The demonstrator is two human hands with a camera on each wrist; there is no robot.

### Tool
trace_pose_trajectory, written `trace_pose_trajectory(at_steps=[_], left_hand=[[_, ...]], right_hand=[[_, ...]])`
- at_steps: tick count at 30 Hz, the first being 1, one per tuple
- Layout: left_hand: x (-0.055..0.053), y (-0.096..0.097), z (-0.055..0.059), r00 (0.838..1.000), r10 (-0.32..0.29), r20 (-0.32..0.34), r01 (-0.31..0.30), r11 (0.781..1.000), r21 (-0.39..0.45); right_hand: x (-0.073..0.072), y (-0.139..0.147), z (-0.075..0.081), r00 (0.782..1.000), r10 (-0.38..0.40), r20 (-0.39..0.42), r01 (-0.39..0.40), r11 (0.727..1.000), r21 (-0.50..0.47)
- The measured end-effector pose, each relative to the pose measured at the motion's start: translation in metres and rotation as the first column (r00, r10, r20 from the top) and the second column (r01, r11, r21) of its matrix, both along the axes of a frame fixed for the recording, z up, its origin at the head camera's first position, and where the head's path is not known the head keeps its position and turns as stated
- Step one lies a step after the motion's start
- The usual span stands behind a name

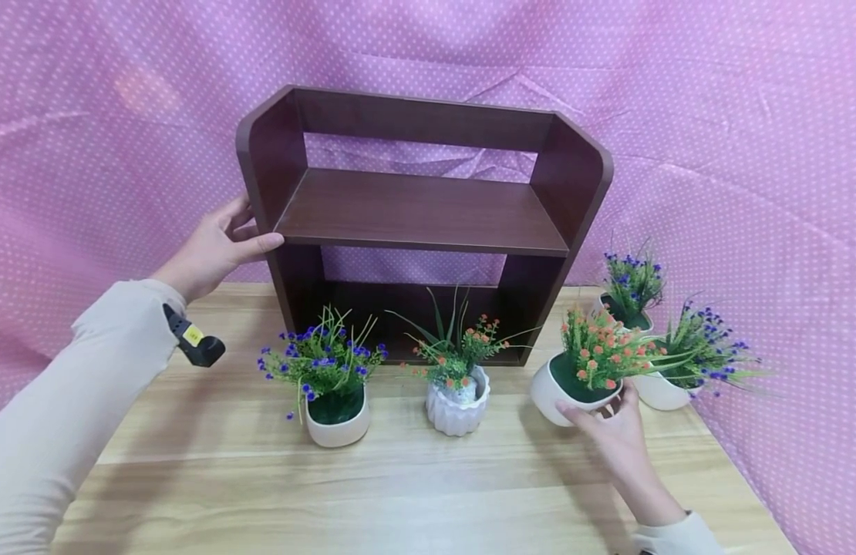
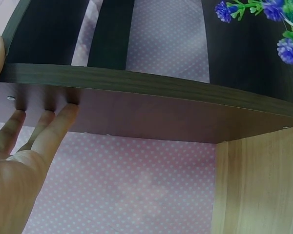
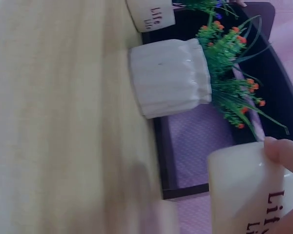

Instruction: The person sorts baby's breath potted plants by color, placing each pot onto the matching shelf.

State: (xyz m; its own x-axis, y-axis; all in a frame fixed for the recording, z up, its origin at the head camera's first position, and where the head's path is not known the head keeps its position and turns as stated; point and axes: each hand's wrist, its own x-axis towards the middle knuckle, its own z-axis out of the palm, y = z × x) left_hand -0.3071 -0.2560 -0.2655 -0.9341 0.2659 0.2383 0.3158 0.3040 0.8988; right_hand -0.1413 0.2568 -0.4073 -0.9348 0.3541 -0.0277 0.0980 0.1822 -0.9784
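Note:
My left hand (image 1: 207, 248) grips the left side panel of a dark brown two-tier wooden shelf (image 1: 421, 206). In the left wrist view, its fingertips (image 2: 68, 111) press the panel's outer face while the thumb lies at the front edge. At the right, my right hand (image 1: 621, 443) holds an artificial potted plant (image 1: 596, 361) with orange flowers, thumb on the white pot's side. That pot tilts slightly, a shadow on the table below it. Red "Life" lettering shows on the pot (image 3: 246, 180) in the right wrist view. Both shelf tiers hold nothing.
A blue-flowered potted plant (image 1: 338, 424) and an orange-flowered one in a fluted white pot (image 1: 458, 412) stand before the shelf. Two more blue-flowered plants, one behind (image 1: 629, 289) and one nearer (image 1: 667, 391), stand at the wooden table's (image 1: 400, 501) right edge. Pink dotted cloth (image 1: 747, 193) hangs behind.

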Motion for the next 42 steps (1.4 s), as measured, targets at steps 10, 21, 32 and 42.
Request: trace_pose_trajectory(at_steps=[10, 21, 32, 42], left_hand=[[0.000, 0.000, 0.000, 1.000, -0.006, 0.000, 0.006, 1.000, -0.003], [0.000, -0.001, 0.002, 1.000, 0.013, -0.013, -0.014, 0.999, -0.052], [0.002, -0.001, 0.003, 1.000, 0.026, -0.002, -0.026, 0.997, -0.071], [0.001, 0.000, 0.001, 1.000, 0.007, -0.012, -0.008, 1.000, -0.029]], right_hand=[[0.001, 0.006, 0.031, 0.993, 0.014, -0.121, -0.008, 0.999, 0.054], [0.006, 0.007, 0.067, 0.959, 0.111, -0.261, -0.101, 0.994, 0.052], [0.009, -0.011, 0.111, 0.907, 0.282, -0.314, -0.237, 0.956, 0.175], [0.002, -0.037, 0.154, 0.894, 0.345, -0.284, -0.267, 0.922, 0.281]])
